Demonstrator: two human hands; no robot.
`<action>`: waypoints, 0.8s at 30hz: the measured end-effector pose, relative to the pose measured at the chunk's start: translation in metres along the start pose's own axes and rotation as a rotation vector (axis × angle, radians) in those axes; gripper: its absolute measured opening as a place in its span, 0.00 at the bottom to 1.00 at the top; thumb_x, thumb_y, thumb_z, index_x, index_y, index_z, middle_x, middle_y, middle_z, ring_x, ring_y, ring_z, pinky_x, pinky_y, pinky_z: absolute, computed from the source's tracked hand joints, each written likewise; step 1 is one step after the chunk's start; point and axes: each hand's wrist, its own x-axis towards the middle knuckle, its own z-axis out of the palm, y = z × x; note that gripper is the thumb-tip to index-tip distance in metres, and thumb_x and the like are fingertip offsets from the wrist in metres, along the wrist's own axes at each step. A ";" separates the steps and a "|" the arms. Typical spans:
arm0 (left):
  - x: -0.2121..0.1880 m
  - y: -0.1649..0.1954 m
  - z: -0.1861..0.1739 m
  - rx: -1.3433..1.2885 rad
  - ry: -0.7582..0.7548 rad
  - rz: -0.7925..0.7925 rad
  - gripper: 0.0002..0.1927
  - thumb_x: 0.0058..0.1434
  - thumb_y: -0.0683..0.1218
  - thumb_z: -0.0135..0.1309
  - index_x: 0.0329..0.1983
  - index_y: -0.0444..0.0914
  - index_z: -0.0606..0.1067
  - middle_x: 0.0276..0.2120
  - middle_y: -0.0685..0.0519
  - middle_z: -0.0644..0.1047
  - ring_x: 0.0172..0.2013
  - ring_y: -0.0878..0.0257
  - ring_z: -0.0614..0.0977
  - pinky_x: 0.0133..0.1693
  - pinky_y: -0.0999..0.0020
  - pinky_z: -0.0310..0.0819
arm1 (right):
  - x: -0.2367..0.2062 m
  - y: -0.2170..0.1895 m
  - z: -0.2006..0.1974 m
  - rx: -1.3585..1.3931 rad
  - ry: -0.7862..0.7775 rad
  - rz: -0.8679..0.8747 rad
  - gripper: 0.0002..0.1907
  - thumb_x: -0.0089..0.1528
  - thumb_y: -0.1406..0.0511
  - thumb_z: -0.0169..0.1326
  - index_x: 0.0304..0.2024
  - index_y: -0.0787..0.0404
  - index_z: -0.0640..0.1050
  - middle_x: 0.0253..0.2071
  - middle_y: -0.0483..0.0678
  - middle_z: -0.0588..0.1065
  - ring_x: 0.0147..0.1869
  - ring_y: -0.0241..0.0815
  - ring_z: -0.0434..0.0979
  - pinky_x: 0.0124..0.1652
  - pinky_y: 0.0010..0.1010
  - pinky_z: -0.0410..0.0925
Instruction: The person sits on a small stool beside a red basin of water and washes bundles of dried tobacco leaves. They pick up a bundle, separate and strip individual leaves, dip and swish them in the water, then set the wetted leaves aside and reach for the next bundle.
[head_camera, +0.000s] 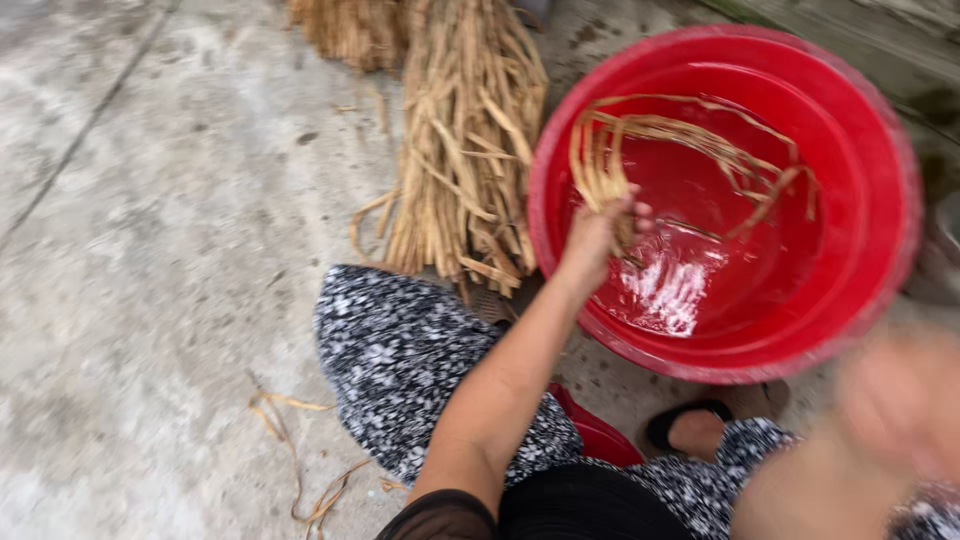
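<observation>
Clamped grip: left hand (597, 235) closed on a bunch of dried reed strips (660, 140), held over the near rim of the red basin (560, 130); loose ends curve into the shallow water, apparently soaking. Right hand (900, 400) blurred, grip indeterminate. Dry bundle (465, 150) lies on concrete floor (170, 230) beside basin.

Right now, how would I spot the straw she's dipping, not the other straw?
Find the big round red plastic basin holding water. Over it, the left hand grips a looped bunch of tan straw strands. Unlike the thick dry straw bundle on the concrete, it's thin and inside the basin.
</observation>
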 end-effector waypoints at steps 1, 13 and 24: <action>-0.002 0.004 -0.001 0.016 0.006 -0.033 0.14 0.73 0.45 0.47 0.57 0.35 0.74 0.38 0.48 0.81 0.35 0.61 0.83 0.38 0.64 0.80 | -0.005 0.037 -0.009 -0.066 0.018 0.225 0.09 0.71 0.64 0.52 0.49 0.61 0.79 0.46 0.48 0.81 0.47 0.36 0.80 0.47 0.30 0.74; -0.023 0.023 0.006 0.085 -0.154 -0.143 0.21 0.68 0.50 0.55 0.61 0.37 0.76 0.53 0.52 0.81 0.52 0.61 0.81 0.56 0.61 0.76 | -0.142 0.216 -0.040 -0.038 0.042 1.235 0.08 0.67 0.64 0.57 0.42 0.63 0.81 0.34 0.44 0.79 0.36 0.34 0.78 0.35 0.25 0.70; -0.029 0.009 0.007 0.199 -0.057 -0.271 0.21 0.68 0.55 0.51 0.61 0.45 0.75 0.48 0.51 0.83 0.47 0.63 0.83 0.50 0.64 0.80 | -0.142 0.215 -0.024 -0.276 -0.206 1.421 0.12 0.69 0.59 0.50 0.44 0.61 0.79 0.34 0.44 0.80 0.35 0.35 0.79 0.36 0.26 0.75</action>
